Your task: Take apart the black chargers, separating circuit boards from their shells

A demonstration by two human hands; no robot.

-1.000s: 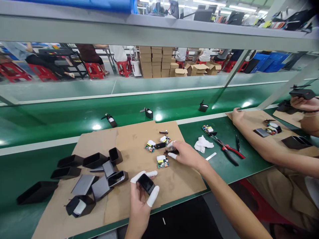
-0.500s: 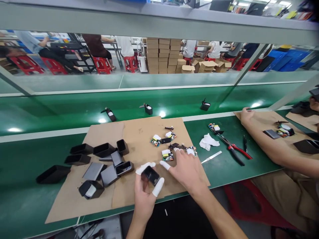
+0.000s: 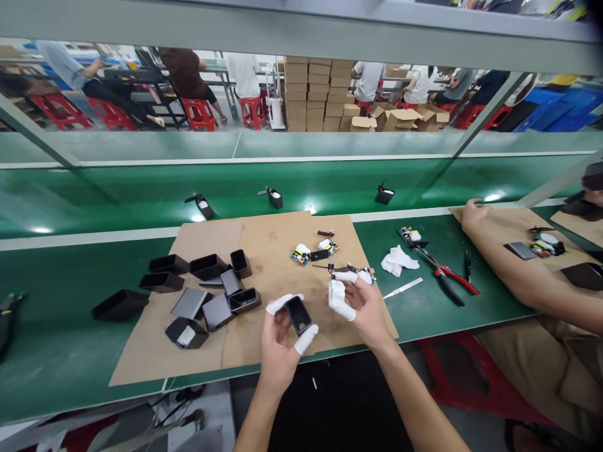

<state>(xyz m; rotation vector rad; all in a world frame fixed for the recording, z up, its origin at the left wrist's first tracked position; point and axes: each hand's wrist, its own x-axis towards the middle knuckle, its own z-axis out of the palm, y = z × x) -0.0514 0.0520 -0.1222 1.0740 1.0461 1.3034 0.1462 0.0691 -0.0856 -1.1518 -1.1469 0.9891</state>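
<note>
My left hand [image 3: 282, 336], with white finger cots, holds a small black rectangular casing [image 3: 298, 314] between thumb and fingers above the front of the brown cardboard sheet [image 3: 277, 263]. My right hand [image 3: 360, 304] is lifted beside it, fingers pinched on a small circuit board with black prongs [image 3: 346, 271]. Two more small circuit boards [image 3: 315, 251] lie on the cardboard just beyond my hands. A cluster of several black casings [image 3: 207, 289] lies on the left part of the cardboard.
A white cloth [image 3: 399, 260], red-handled pliers [image 3: 447, 279] and a metal strip [image 3: 402, 288] lie on the green bench right of the cardboard. A co-worker's forearm [image 3: 513, 276] rests on another cardboard sheet at the right. Three black units [image 3: 274, 198] stand on the green conveyor behind.
My right hand picked a circuit board off the cardboard and drew it back toward the casing in my left hand. The view dropped and shifted slightly.
</note>
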